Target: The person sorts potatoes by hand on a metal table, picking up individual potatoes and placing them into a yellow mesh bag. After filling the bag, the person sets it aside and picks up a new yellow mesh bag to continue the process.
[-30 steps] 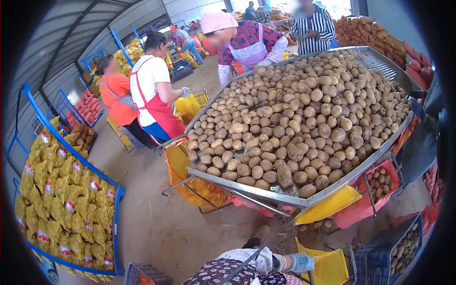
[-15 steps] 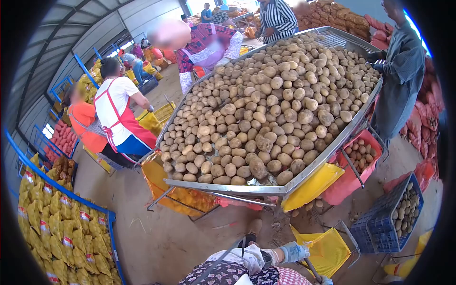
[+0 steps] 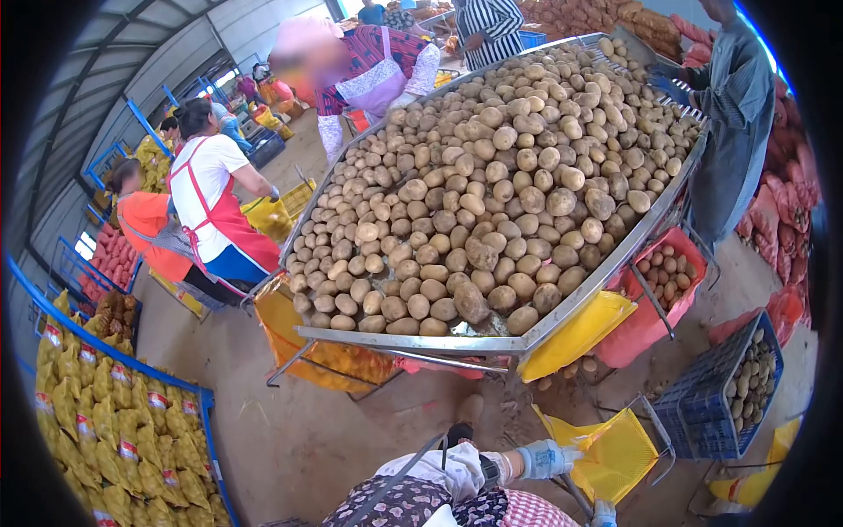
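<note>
Head view: largest is the metal table [image 3: 408,340], filling the middle towards 1 o'clock and heaped with potatoes [image 3: 492,202]. Next comes a blue crate [image 3: 694,417] at 4 o'clock, well apart from the person's hands. Between 4 and 5 o'clock, below the table's near corner, a metal stand [image 3: 575,492] has a yellow mesh bag [image 3: 628,448] spread beside its bars; how it is fastened is unclear. Smaller still, the gloved left hand [image 3: 546,458] reaches from 5 o'clock to the bag's near edge, fingers forward; I cannot tell whether they pinch it. Smallest in view, the gloved right hand [image 3: 603,514], low at 5 o'clock, is cut by the frame beside the stand; its grip cannot be told. Good handling here, I judge, means steadying the stand low, drawing the mesh evenly, and pulling gently, since thin netting probably snags on bar ends.
</note>
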`<state>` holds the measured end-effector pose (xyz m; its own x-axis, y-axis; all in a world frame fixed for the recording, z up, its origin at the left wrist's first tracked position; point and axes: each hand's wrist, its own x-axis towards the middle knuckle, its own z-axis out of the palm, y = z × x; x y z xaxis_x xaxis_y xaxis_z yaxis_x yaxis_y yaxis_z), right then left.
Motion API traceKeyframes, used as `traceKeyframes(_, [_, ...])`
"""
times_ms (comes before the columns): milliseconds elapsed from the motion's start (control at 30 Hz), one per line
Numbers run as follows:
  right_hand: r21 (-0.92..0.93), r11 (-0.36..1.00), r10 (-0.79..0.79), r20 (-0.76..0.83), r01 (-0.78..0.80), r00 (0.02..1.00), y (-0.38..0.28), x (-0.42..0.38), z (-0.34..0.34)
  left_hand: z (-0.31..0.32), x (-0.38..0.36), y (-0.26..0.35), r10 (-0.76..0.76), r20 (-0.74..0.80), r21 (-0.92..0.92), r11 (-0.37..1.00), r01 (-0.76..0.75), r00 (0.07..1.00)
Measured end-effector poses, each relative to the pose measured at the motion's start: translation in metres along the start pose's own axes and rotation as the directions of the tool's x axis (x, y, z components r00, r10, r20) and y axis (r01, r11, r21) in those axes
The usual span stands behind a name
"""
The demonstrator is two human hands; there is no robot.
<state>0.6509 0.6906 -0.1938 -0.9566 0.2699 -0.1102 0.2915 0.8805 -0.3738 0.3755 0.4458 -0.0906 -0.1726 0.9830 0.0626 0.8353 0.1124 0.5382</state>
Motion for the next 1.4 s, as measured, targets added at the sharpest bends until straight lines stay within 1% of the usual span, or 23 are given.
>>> traceKeyframes(33, [-0.135, 0.982, -0.138, -0.059, 0.129, 0.989, -0.001, -0.003, 0.002, 0.005, 0.001, -0.005, 0.001, 0.008, -0.01, 1.0, -0.001, 1.0])
traceKeyframes(67, [-0.278, 0.933, -0.263, -0.092, 0.229, 0.96, -0.002, -0.016, 0.001, 0.02, 0.003, -0.015, 0.157, -0.172, 0.191, 0.974, -0.123, 0.973])
traceKeyframes(100, [-0.257, 0.95, -0.219, -0.148, 0.176, 0.964, -0.033, -0.016, -0.018, 0.042, 0.004, -0.019, 0.341, -0.314, 0.378, 0.901, -0.212, 0.886])
traceKeyframes(133, [-0.24, 0.966, -0.148, -0.202, 0.097, 0.968, -0.062, -0.01, -0.035, 0.065, -0.001, -0.027, 0.265, -0.078, 0.35, 0.91, -0.222, 0.961])
traceKeyframes(167, [-0.174, 0.984, -0.014, 0.07, 0.026, 0.997, -0.084, -0.009, -0.064, -0.002, 0.0, 0.0, -0.034, 0.08, -0.123, 0.991, 0.044, 0.996])
traceKeyframes(200, [-0.078, 0.996, -0.058, -0.096, 0.05, 0.994, -0.099, -0.009, -0.069, -0.031, -0.008, 0.0, 0.324, -0.14, 0.056, 0.946, -0.319, 0.936])
traceKeyframes(233, [-0.083, 0.995, -0.058, -0.117, 0.048, 0.991, -0.12, -0.007, -0.089, -0.047, -0.011, 0.002, 0.317, -0.103, 0.012, 0.948, -0.318, 0.943])
traceKeyframes(267, [-0.17, 0.982, -0.097, -0.114, 0.076, 0.989, -0.121, -0.01, -0.089, -0.06, -0.02, 0.001, 0.301, -0.164, 0.018, 0.953, -0.302, 0.939])
traceKeyframes(400, [-0.077, 0.99, -0.121, -0.017, 0.119, 0.993, -0.19, 0.033, -0.128, -0.119, -0.065, -0.019, 0.049, -0.309, 0.125, 0.992, -0.011, 0.95])
traceKeyframes(467, [-0.119, 0.992, -0.012, 0.199, 0.036, 0.98, -0.207, 0.059, -0.114, -0.156, -0.087, -0.032, -0.064, -0.495, 0.137, 0.979, 0.151, 0.867])
traceKeyframes(500, [-0.126, 0.991, -0.012, 0.202, 0.039, 0.979, -0.209, 0.071, -0.107, -0.173, -0.099, -0.043, -0.088, -0.554, 0.184, 0.957, 0.224, 0.828])
traceKeyframes(567, [-0.138, 0.957, 0.285, 0.262, -0.257, 0.922, -0.218, 0.092, -0.09, -0.203, -0.126, -0.073, -0.133, -0.65, 0.263, 0.885, 0.385, 0.749])
traceKeyframes(600, [-0.145, 0.957, 0.284, 0.268, -0.252, 0.921, -0.222, 0.095, -0.083, -0.215, -0.143, -0.088, -0.157, -0.689, 0.292, 0.833, 0.47, 0.708])
traceKeyframes(667, [-0.208, 0.893, 0.448, 0.349, -0.399, 0.823, -0.22, 0.105, -0.079, -0.235, -0.179, -0.121, -0.371, -0.665, 0.306, 0.656, 0.69, 0.648])
traceKeyframes(700, [-0.232, 0.892, 0.448, 0.338, -0.389, 0.828, -0.22, 0.105, -0.079, -0.241, -0.196, -0.139, -0.471, -0.65, 0.292, 0.57, 0.768, 0.597])
traceKeyframes(733, [-0.25, 0.896, 0.435, 0.327, -0.367, 0.839, -0.22, 0.105, -0.076, -0.248, -0.21, -0.152, -0.471, -0.674, 0.285, 0.544, 0.789, 0.569])
traceKeyframes(833, [-0.403, 0.859, 0.466, 0.357, -0.316, 0.81, -0.228, 0.115, -0.076, -0.256, -0.241, -0.182, -0.634, -0.518, 0.27, 0.516, 0.813, 0.574])
traceKeyframes(933, [-0.443, 0.838, 0.497, 0.378, -0.319, 0.781, -0.248, 0.132, -0.078, -0.25, -0.243, -0.184, -0.651, -0.455, 0.134, 0.624, 0.77, 0.607])
traceKeyframes(1000, [-0.451, 0.83, 0.512, 0.38, -0.329, 0.77, -0.256, 0.135, -0.071, -0.256, -0.239, -0.179, -0.704, -0.396, 0.151, 0.583, 0.798, 0.59])
traceKeyframes(1200, [-0.32, 0.897, 0.414, 0.364, -0.305, 0.835, -0.244, 0.144, -0.038, -0.249, -0.243, -0.186, -0.698, -0.399, 0.053, 0.629, 0.775, 0.594])
traceKeyframes(1333, [-0.344, 0.873, 0.47, 0.402, -0.346, 0.786, -0.263, 0.145, -0.057, -0.253, -0.241, -0.184, -0.713, -0.393, 0.037, 0.619, 0.785, 0.581])
traceKeyframes(1367, [-0.371, 0.839, 0.538, 0.456, -0.398, 0.709, -0.26, 0.148, -0.058, -0.252, -0.241, -0.182, -0.72, -0.407, 0.022, 0.608, 0.794, 0.562])
traceKeyframes(1400, [-0.371, 0.844, 0.53, 0.465, -0.387, 0.71, -0.27, 0.156, -0.074, -0.252, -0.242, -0.181, -0.728, -0.407, 0.021, 0.597, 0.802, 0.552])
